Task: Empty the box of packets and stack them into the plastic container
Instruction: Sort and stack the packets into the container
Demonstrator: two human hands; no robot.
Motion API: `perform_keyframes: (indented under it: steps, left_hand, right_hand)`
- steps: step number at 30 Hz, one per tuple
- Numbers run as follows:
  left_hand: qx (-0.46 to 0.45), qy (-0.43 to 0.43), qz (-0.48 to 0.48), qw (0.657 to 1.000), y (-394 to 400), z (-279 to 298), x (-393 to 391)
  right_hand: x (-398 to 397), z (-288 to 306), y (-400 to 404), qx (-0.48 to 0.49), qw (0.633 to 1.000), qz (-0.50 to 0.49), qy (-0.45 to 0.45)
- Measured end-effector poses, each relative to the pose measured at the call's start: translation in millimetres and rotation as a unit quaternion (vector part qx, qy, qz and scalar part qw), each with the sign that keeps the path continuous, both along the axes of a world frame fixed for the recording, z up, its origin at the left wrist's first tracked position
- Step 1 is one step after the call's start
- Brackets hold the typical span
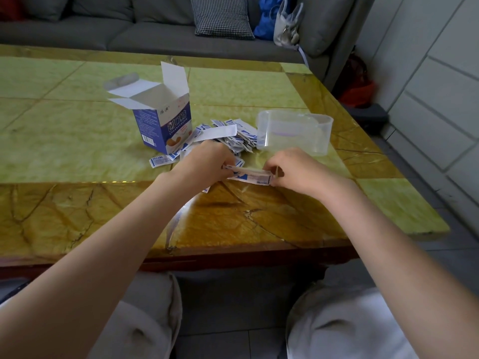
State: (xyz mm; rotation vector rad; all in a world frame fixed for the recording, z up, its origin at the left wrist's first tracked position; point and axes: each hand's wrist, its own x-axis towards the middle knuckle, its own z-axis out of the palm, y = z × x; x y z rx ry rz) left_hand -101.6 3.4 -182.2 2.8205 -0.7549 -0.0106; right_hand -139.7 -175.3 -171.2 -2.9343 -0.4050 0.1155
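Note:
A blue and white cardboard box [162,125] stands upright on the table with its top flaps open. To its right lies a loose pile of white and blue packets [230,136]. A clear plastic container [295,132] sits right of the pile, apparently holding nothing. In front of the pile, my left hand [207,161] and my right hand [293,168] each pinch one end of a small bundle of packets [248,173] held level just above the table. A single packet [159,161] lies left of my left hand.
The green and amber stone table [77,141] ends close on the right and near sides. A grey sofa [155,35] with a checked cushion [221,18] and bags stands behind it. My knees are under the near edge.

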Motion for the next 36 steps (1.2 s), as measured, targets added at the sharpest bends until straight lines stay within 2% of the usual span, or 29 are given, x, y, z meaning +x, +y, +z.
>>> perform_keyframes:
  steps: [4,7,13,17,21,26,36]
  left_hand:
    - [0.023,-0.004,0.004,1.0,1,1,1]
    - [0.023,-0.006,0.001,1.0,1,0,0]
    - [0.083,-0.031,-0.015,0.996,-4,2,-4]
    - [0.11,-0.051,-0.03,0.992,-7,2,-6]
    - [0.091,-0.003,-0.018,0.996,-3,5,-6]
    - [0.024,0.029,0.008,0.999,4,10,-6]
    - [0.021,0.018,0.011,1.0,3,7,-6]
  right_hand:
    - [-3,5,-3,0.071,0.997,-0.016,0.025]
    - [-2,2,0,0.088,0.995,-0.019,0.038]
    - [-4,3,5,0.153,0.987,-0.04,0.023]
    - [-4,-3,13,0.057,0.998,-0.008,0.004]
    - [1,-5,8,0.009,0.999,-0.013,-0.038]
    - [1,-7,8,0.021,0.999,-0.034,-0.017]
    - [0,-3,10,0.072,0.997,-0.006,0.021]
